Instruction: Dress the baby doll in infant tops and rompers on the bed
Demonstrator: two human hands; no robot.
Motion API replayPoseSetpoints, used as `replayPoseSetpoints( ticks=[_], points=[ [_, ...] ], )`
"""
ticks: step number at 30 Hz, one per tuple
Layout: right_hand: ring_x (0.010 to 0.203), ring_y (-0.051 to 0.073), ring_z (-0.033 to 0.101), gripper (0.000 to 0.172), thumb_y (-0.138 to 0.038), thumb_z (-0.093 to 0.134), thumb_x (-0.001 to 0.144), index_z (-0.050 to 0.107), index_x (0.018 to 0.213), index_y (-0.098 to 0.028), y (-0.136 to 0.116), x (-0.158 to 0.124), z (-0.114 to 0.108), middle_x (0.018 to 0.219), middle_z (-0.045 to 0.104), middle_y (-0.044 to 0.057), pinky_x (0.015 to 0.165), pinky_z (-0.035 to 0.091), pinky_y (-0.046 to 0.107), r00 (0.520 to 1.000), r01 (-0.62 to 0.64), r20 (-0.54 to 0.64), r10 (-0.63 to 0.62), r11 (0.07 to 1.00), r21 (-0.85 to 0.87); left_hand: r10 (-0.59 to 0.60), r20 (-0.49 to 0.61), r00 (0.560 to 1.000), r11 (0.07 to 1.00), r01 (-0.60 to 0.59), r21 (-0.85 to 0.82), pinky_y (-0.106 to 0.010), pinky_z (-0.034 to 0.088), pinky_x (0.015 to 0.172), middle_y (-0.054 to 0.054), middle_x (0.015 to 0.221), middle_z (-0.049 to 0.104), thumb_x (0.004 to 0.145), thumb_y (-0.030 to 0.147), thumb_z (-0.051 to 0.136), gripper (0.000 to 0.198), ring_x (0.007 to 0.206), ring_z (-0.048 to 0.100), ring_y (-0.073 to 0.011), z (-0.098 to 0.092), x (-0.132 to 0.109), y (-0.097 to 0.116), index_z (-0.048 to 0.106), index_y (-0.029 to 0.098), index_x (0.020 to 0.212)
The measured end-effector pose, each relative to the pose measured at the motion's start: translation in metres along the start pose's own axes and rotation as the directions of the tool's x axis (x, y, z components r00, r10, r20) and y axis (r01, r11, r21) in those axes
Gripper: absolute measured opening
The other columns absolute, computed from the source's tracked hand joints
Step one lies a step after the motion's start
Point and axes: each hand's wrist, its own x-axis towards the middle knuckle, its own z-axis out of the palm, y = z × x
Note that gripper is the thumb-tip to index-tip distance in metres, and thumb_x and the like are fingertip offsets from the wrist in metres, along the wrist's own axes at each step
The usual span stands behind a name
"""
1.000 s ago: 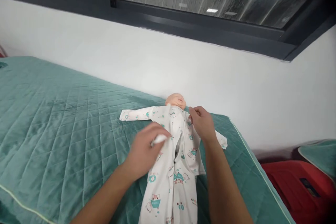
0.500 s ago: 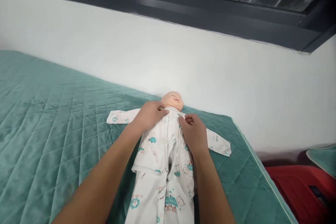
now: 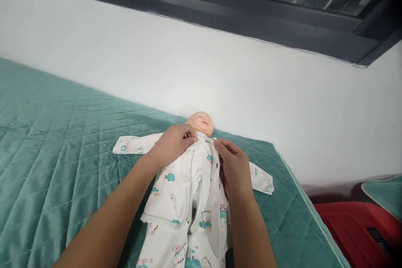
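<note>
White wall (image 3: 176,67) fills the back of the room, rising behind a green quilt (image 3: 72,163) that spreads across the foreground. Above the wall runs a dark window frame (image 3: 220,16), its glass showing bright reflected lights. At the lower right is a red object (image 3: 348,226), partly cut off by the picture's edge. On the quilt, close to the wall, a doll (image 3: 198,121) lies face up, head at the far end. It wears white printed trousers (image 3: 172,253) and a matching shirt (image 3: 168,201), whose front panels lie apart. Both sleeves stretch outward over the quilt. The left hand (image 3: 176,142) has thumb and fingertips together on one front edge near the neck; the right hand (image 3: 235,167) pinches the opposite edge, just below the head. Small round buttons (image 3: 186,179) dot the left panel's border.
</note>
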Motion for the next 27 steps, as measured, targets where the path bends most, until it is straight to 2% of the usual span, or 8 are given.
replayPoseSetpoints(
  ticks=[5, 7, 11, 14, 17, 20, 27],
  points=[
    [0.092, 0.025, 0.067, 0.034, -0.044, 0.073, 0.074, 0.073, 0.1, -0.023, -0.001, -0.002, 0.003, 0.104, 0.074, 0.004, 0.074, 0.054, 0.033, 1.0, 0.031, 0.0, -0.031, 1.0, -0.001, -0.01, -0.069, 0.998, 0.984, 0.022, 0.177, -0.031, 0.04, 0.067, -0.004, 0.087, 0.066, 0.092, 0.026, 0.045, 0.017, 0.078, 0.058, -0.02, 0.005, 0.001, 0.001, 0.057, 0.02, 0.081],
    [0.093, 0.024, 0.067, 0.033, -0.043, 0.073, 0.075, 0.073, 0.101, -0.023, -0.002, -0.003, 0.004, 0.104, 0.074, 0.004, 0.078, 0.054, 0.033, 0.999, 0.041, 0.029, -0.041, 0.999, -0.012, -0.032, -0.12, 0.992, 0.992, 0.046, 0.114, -0.03, 0.04, 0.068, -0.004, 0.086, 0.066, 0.093, 0.027, 0.044, 0.017, 0.077, 0.058, -0.0192, 0.007, 0.001, 0.004, 0.056, 0.02, 0.085],
    [0.097, 0.024, 0.067, 0.033, -0.041, 0.072, 0.077, 0.072, 0.105, -0.024, -0.007, -0.006, 0.006, 0.107, 0.073, 0.005, 0.079, 0.053, 0.034, 0.995, 0.079, 0.062, -0.078, 0.997, -0.01, -0.109, -0.23, 0.967, 0.986, 0.075, -0.151, -0.027, 0.041, 0.067, 0.0, 0.081, 0.064, 0.093, 0.027, 0.045, 0.015, 0.074, 0.057, -0.0151, 0.015, 0.002, 0.013, 0.056, 0.02, 0.085],
    [0.098, 0.024, 0.066, 0.032, -0.041, 0.07, 0.079, 0.071, 0.107, -0.024, -0.007, -0.007, 0.007, 0.109, 0.073, 0.005, 0.079, 0.053, 0.034, 0.991, 0.106, 0.087, -0.104, 0.994, -0.014, -0.091, -0.27, 0.959, 0.989, 0.056, -0.135, -0.027, 0.04, 0.067, 0.001, 0.08, 0.064, 0.093, 0.025, 0.046, 0.015, 0.073, 0.056, -0.0145, 0.023, 0.003, 0.016, 0.055, 0.02, 0.083],
    [0.1, 0.024, 0.065, 0.03, -0.04, 0.066, 0.081, 0.071, 0.106, -0.024, -0.005, -0.007, 0.008, 0.108, 0.072, 0.004, 0.083, 0.052, 0.035, 0.984, 0.147, 0.11, -0.141, 0.988, -0.047, -0.021, -0.245, 0.969, 0.998, 0.006, -0.063, -0.028, 0.04, 0.067, -0.001, 0.084, 0.065, 0.093, 0.024, 0.045, 0.014, 0.077, 0.057, -0.0157, 0.029, 0.002, 0.014, 0.056, 0.02, 0.085],
    [0.104, 0.022, 0.063, 0.025, -0.038, 0.062, 0.084, 0.071, 0.105, -0.026, -0.003, -0.006, 0.009, 0.111, 0.07, 0.003, 0.09, 0.049, 0.036, 0.977, 0.194, 0.111, -0.181, 0.973, -0.122, 0.005, -0.188, 0.982, 0.997, -0.019, -0.071, -0.029, 0.042, 0.069, -0.001, 0.087, 0.067, 0.093, 0.026, 0.047, 0.013, 0.08, 0.059, -0.0163, 0.028, 0.002, 0.011, 0.057, 0.02, 0.086],
    [0.102, 0.02, 0.059, 0.023, -0.035, 0.056, 0.088, 0.07, 0.103, -0.026, 0.001, 0.0, 0.009, 0.113, 0.066, 0.003, 0.088, 0.046, 0.034, 0.936, 0.351, 0.137, -0.325, 0.894, -0.277, -0.069, -0.004, 0.998, 0.978, 0.067, -0.198, -0.028, 0.046, 0.073, -0.001, 0.088, 0.07, 0.087, 0.027, 0.055, 0.012, 0.081, 0.062, -0.0161, 0.01, 0.0, 0.01, 0.064, 0.019, 0.088]
  ],
)
